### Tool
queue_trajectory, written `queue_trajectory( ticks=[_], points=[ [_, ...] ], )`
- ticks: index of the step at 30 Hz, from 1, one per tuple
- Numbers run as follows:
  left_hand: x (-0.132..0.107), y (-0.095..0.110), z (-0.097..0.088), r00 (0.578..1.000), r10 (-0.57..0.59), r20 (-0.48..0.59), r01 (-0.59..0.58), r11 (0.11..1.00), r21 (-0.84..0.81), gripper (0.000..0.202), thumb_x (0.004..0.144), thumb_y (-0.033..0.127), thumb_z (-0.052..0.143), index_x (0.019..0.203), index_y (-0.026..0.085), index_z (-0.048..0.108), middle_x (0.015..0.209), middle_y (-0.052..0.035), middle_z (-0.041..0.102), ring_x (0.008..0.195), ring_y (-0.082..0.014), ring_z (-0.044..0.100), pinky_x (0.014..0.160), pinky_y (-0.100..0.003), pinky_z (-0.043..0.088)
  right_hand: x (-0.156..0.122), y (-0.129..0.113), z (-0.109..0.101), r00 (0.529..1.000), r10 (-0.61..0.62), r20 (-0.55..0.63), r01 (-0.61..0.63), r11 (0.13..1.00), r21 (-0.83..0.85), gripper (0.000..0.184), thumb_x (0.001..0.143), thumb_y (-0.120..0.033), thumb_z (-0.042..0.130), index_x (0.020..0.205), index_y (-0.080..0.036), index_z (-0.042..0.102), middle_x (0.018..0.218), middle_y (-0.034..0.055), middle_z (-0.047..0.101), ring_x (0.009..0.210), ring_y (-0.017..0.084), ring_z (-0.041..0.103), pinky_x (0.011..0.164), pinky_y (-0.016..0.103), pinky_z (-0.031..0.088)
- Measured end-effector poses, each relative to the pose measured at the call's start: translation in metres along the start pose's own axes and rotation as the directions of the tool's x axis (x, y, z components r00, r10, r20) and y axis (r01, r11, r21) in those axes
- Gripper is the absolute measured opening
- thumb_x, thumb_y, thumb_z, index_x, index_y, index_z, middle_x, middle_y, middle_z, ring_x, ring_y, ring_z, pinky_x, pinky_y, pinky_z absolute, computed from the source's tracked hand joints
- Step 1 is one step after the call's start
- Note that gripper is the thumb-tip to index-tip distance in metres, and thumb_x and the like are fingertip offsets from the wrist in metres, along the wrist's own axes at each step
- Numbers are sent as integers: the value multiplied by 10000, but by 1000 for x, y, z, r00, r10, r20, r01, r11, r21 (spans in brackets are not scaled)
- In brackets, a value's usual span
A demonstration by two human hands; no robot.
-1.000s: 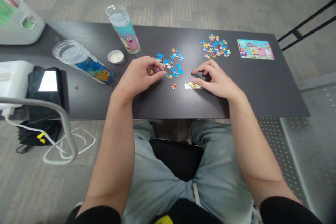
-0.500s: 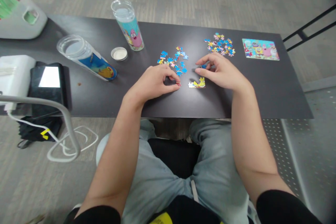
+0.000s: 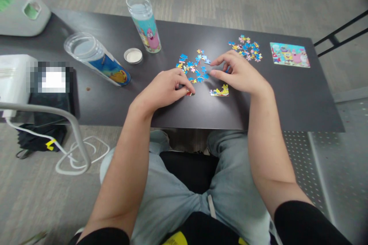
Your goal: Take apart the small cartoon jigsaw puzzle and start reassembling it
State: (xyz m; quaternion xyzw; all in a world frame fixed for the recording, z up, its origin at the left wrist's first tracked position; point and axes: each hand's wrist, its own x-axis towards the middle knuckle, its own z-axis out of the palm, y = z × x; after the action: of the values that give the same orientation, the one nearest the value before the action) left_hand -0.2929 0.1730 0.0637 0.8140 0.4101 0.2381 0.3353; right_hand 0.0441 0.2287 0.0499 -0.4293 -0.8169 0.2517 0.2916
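My left hand (image 3: 165,89) rests on the black table (image 3: 287,95), its fingers pinched on a small red puzzle piece (image 3: 189,92). My right hand (image 3: 238,73) lies to the right with fingers curled around a blue puzzle piece (image 3: 227,70), index finger reaching toward a loose heap of blue pieces (image 3: 194,67). Between the hands lies a small joined cluster of yellow and white pieces (image 3: 220,91).
A second heap of pieces (image 3: 246,48) and a finished small puzzle picture (image 3: 289,54) lie at the right. An upright clear tube (image 3: 145,23), a tube on its side (image 3: 96,59), a round lid (image 3: 133,55), a white box (image 3: 14,80) and a plastic jug (image 3: 20,11) stand at the left.
My left hand moved from the blue heap down to the red piece and pinched it. My right hand lifted off the joined cluster and shifted up toward the heap.
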Motion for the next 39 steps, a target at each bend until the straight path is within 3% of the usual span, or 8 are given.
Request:
queue_trajectory(
  ticks=[5,12,16,22,29,32,35,39],
  points=[
    [-1,-4,0,993,-26,-114,30,999,32,79,987,316,894,1054,286,923,1026,-21,779,926,-225,671,929,-419,571,11,-3,7,998,-30,-59,28,999,-24,368,1097,-590,903,1287,-276,894,1279,116,820,1027,320,705,1116,634,697],
    [1,-12,4,989,-64,-132,71,996,49,376,802,522,1156,1000,292,935,941,-2,793,845,-225,653,833,-429,507,11,-5,16,998,51,29,-51,999,-17,424,1118,-754,927,1285,-374,840,1393,115,812,1161,372,675,1220,718,650],
    [2,-11,4,991,-76,-107,82,995,53,286,884,572,1088,939,329,947,897,3,817,818,-227,660,800,-438,473,11,-6,18,998,53,32,-52,998,-24,422,1127,-748,911,1282,-363,836,1416,125,818,1144,363,682,1224,756,636],
    [1,-3,1,997,-49,-56,51,998,27,116,928,446,1041,1000,362,1006,898,2,828,808,-230,636,817,-443,482,12,-2,20,998,67,-4,-67,998,-4,511,1086,-872,890,1270,-397,856,1419,126,830,1208,418,684,1253,848,556],
    [2,-1,-2,1000,-27,-4,27,1000,9,48,999,334,1005,1023,376,1005,878,-3,759,788,-257,655,882,-481,526,11,13,22,994,24,-103,-36,992,-120,266,1152,-577,830,1320,-371,846,1401,111,823,1161,365,706,1277,754,563],
    [3,0,-2,1000,-8,-3,8,1000,-4,86,1023,434,1008,974,369,979,857,-6,739,770,-258,643,874,-480,542,13,18,29,987,30,-159,-52,988,-142,276,1097,-482,832,1322,-325,865,1369,116,831,1149,369,721,1272,755,552],
    [1,-3,-5,993,-26,-113,25,1000,-9,178,1042,516,973,1081,342,969,931,-20,801,810,-250,649,871,-471,541,14,23,34,982,48,-180,-72,989,-129,271,1077,-469,845,1314,-342,880,1361,124,816,1209,412,747,1266,769,565],
    [-4,-15,-19,944,-84,-320,97,995,23,190,1043,479,913,1166,337,942,986,-29,817,860,-250,650,861,-473,514,13,25,38,984,7,-176,-37,985,-168,313,1160,-578,818,1382,-387,930,1356,155,773,1352,474,721,1313,837,528]
  ],
)
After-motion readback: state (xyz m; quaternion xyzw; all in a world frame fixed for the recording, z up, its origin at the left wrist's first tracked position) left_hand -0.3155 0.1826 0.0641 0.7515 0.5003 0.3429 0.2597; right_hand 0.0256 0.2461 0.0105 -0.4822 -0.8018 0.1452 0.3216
